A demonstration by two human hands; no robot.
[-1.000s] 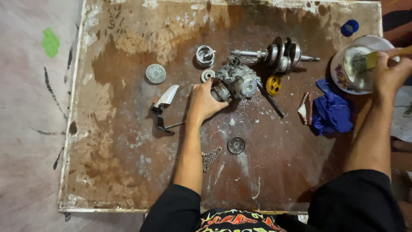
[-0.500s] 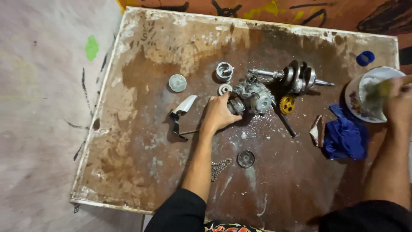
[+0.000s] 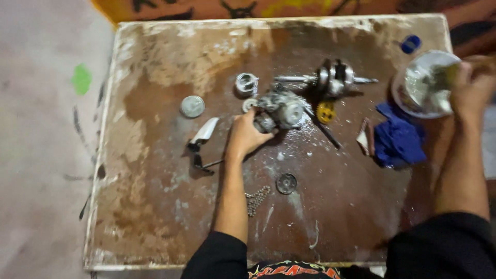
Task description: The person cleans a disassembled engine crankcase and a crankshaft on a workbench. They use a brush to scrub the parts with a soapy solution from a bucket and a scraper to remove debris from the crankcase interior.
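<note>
The left hand point(image 3: 247, 135) gripped the grey engine assembly point(image 3: 281, 109) at the middle of the stained surface point(image 3: 155, 155), fingers wrapped around its near end. The right hand point(image 3: 471, 88) was closed on a brush handle in the white bowl point(image 3: 421, 85) at the surface's right edge. Good practice: steady the assembly firmly and drain excess liquid before brushing.

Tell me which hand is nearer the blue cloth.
Right. The right hand is at the bowl just above-right of the blue cloth; the left hand grips the engine part, well left.
</note>
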